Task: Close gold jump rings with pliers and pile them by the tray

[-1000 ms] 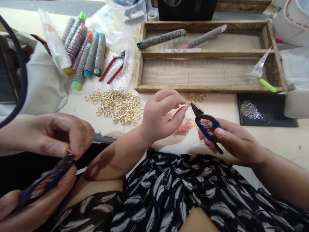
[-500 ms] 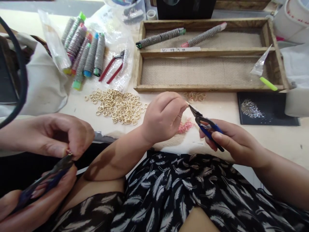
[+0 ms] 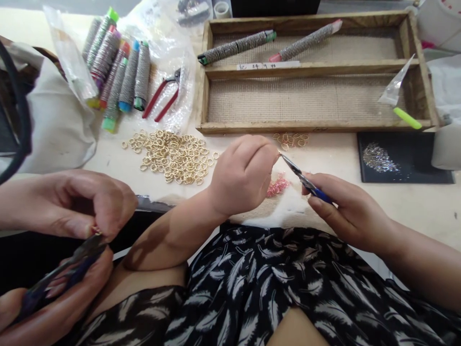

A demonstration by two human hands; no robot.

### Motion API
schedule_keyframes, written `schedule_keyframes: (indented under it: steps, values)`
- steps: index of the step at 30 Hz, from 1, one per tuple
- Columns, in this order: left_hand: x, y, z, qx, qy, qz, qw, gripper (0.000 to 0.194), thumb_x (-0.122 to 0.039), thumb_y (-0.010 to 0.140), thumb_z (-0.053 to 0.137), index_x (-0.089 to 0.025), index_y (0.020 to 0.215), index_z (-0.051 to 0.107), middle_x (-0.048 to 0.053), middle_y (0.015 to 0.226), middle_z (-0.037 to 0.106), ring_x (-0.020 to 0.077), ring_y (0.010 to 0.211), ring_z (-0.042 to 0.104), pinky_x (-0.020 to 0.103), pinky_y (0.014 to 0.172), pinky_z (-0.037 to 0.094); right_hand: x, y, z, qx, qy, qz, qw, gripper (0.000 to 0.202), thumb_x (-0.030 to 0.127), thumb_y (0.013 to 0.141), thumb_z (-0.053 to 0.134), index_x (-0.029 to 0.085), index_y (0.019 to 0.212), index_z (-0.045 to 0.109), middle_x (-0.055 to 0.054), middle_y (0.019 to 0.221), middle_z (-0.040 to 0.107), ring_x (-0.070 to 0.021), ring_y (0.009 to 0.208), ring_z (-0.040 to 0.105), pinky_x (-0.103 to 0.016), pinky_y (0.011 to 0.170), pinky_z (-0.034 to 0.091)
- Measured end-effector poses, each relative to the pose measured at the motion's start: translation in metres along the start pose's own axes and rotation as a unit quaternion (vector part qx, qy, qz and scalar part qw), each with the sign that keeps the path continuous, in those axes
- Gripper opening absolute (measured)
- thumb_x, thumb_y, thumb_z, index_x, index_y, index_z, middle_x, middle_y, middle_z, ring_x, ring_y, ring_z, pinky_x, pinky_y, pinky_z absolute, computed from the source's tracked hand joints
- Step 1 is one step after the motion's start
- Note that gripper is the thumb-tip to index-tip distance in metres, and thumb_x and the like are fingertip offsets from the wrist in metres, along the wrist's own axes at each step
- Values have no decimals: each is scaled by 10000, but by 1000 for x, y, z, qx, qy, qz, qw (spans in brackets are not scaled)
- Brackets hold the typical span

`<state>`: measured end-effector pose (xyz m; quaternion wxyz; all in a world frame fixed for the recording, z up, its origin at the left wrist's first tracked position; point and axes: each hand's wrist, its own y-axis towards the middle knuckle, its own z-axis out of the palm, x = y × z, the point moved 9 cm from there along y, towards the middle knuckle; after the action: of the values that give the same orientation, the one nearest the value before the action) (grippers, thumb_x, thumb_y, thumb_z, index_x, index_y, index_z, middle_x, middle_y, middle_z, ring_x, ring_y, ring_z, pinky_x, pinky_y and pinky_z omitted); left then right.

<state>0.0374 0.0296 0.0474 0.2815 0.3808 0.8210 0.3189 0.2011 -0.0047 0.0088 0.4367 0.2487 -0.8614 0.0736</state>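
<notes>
While the left hand [image 3: 243, 178] is pinching a tiny piece [image 3: 279, 154], mostly hidden, over the counter [image 3: 406, 206], the right hand [image 3: 347, 209] is gripping pliers [image 3: 299, 173] whose tips [image 3: 284, 157] are meeting it; a careless twist could be sending it flying into the pink bits [image 3: 278, 185].

Worktable [image 3: 428, 206], one, pale wood-toned top, under bright, pale light; on it, wooden tray [image 3: 306, 126], two long compartments, mesh bottom. Behind the tray, one black box-like object [image 3: 275, 6], cut off by the upper edge of view; to the tray's right, one white bucket [image 3: 437, 24], partly visible. Well left of the tray, pale cloth [image 3: 59, 115], creased, beside a dark curved band [image 3: 20, 110].
</notes>
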Motion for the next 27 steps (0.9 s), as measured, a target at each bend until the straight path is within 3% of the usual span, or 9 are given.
schedule_keyframes:
  steps: [9,17,22,27]
  values:
    - [2,-1,1,-4,0,-28,1000,163,-59,921,572,-205,968,625,58,946,748,202,876,707,337,810,604,6,1,2,-7,-137,-30,990,386,395,1112,511,153,1399,603,-211,1157,778,-352,982,771,-472,794,664]
    - [2,-1,2,-9,4,-47,999,161,-73,944,562,-209,961,646,53,936,771,195,872,728,326,808,622,6,0,6,-15,-216,-29,976,445,396,1112,484,149,1474,559,-197,1132,771,-348,890,744,-460,704,639]
    - [5,-1,4,-6,-13,-63,998,138,-97,973,558,-205,938,637,52,923,771,185,861,724,317,786,609,3,0,5,-16,-200,-14,980,454,423,1105,510,172,1477,576,-195,1158,772,-363,949,748,-480,752,642]
    - [15,1,3,-5,-97,-112,989,157,-124,998,566,-206,876,621,33,854,738,159,835,703,297,780,592,-10,-1,1,-13,-65,32,997,434,497,1102,537,194,1401,623,-169,1199,773,-343,1037,749,-505,921,627]
